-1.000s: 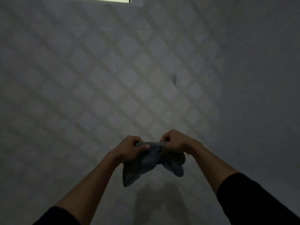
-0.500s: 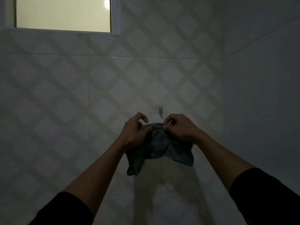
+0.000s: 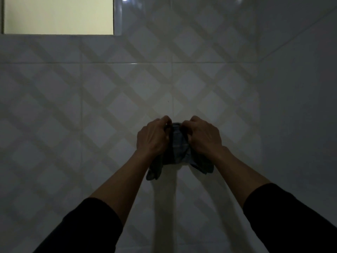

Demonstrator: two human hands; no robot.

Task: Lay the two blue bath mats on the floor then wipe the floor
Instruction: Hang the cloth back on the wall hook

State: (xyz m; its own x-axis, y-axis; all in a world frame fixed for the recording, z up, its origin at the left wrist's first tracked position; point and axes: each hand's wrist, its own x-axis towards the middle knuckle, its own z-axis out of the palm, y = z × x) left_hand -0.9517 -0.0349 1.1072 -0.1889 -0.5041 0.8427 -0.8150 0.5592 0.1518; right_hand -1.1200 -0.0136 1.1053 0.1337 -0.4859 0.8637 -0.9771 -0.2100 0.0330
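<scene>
Head view faces a tiled wall (image 3: 91, 110) in dim light, with a lit window (image 3: 58, 15) up and to the left of the hands. My left hand (image 3: 152, 137) has its fingers curled over the top edge of a small bluish cloth (image 3: 177, 145). The cloth bunches between both hands and hangs down against the wall, one corner drooping under my left wrist, another under my right. My right hand (image 3: 203, 136) pinches the same top edge, almost touching the left. I cannot see a hook or the floor, and no bath mats are in sight. I judge I am fixing or freeing the cloth at the wall. To do it well, I keep both grips on the top hem, close together, and work the fabric slowly.
</scene>
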